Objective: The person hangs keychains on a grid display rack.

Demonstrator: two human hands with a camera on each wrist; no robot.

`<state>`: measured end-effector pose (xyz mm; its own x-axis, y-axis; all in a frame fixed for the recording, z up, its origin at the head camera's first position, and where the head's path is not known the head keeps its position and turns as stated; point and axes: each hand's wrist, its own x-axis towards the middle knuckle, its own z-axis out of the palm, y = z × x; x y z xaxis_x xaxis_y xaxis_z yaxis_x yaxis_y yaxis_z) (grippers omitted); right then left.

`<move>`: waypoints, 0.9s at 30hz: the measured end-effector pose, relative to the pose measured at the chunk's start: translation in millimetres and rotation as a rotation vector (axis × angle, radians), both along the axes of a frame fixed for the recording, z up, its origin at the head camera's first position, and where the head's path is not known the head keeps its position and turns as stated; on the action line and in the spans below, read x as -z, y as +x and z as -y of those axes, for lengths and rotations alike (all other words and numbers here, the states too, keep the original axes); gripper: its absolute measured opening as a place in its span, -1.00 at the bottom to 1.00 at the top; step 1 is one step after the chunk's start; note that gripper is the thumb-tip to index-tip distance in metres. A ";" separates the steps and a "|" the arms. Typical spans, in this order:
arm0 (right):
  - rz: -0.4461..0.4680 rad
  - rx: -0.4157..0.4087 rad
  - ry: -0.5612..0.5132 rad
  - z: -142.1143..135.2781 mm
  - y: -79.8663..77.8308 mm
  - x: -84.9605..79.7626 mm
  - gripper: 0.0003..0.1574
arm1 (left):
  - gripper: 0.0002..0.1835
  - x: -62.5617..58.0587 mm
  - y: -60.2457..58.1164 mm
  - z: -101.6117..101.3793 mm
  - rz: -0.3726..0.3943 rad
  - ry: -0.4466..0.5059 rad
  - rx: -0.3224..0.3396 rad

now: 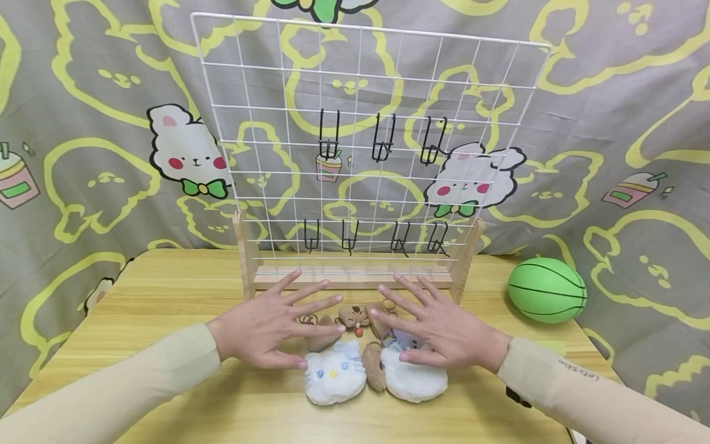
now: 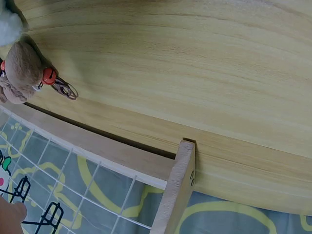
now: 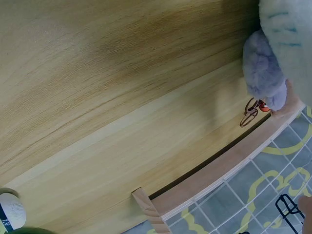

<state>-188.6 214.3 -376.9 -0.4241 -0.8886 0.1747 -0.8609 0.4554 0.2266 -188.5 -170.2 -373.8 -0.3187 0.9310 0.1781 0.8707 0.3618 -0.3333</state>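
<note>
Clearly, crowding is your hazard: plush toys (image 1: 354,316) lie bunched on the desk (image 1: 177,302), in front of the white wire grid (image 1: 358,92), below and between your hands. Lift one carelessly and a neighbor could come along, most likely because a cord loop (image 2: 66,89), seen from the left wrist beside a red bell (image 2: 49,76), might catch another toy. The brown plush (image 1: 374,370), between the white cat-faced plush (image 1: 335,377) and a second white plush (image 1: 416,379), could slide if either is dragged off. Beyond, black hooks (image 1: 383,139) hang on the grid in two rows; a knuckle bumped against them might unseat one. Swing your right forearm wide and the green ball (image 1: 548,290), with nothing visible to hold it, might roll away.

As for pose, your left hand (image 1: 270,330) and right hand (image 1: 446,330) reach in from opposite sides, palms down, fingers straight and splayed, gripping nothing. Your left thumb points to the edge of the cat-faced plush; your right overlaps the second white one in the head view, though whether either touches cannot be told. Both forearms slant inward from the lower corners, sleeves reaching the wrists.
</note>
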 end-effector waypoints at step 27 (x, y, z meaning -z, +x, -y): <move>0.426 0.198 -0.104 8.0 -4.8 -1.6 -0.22 | -0.45 -6.6 3.6 39.2 0.362 0.330 -0.421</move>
<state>-193.3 206.3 -375.2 -0.6369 -0.7703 0.0326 -0.7615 0.6218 -0.1830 -184.9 -209.4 -367.2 -0.7382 0.6279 0.2465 0.6685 0.7300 0.1423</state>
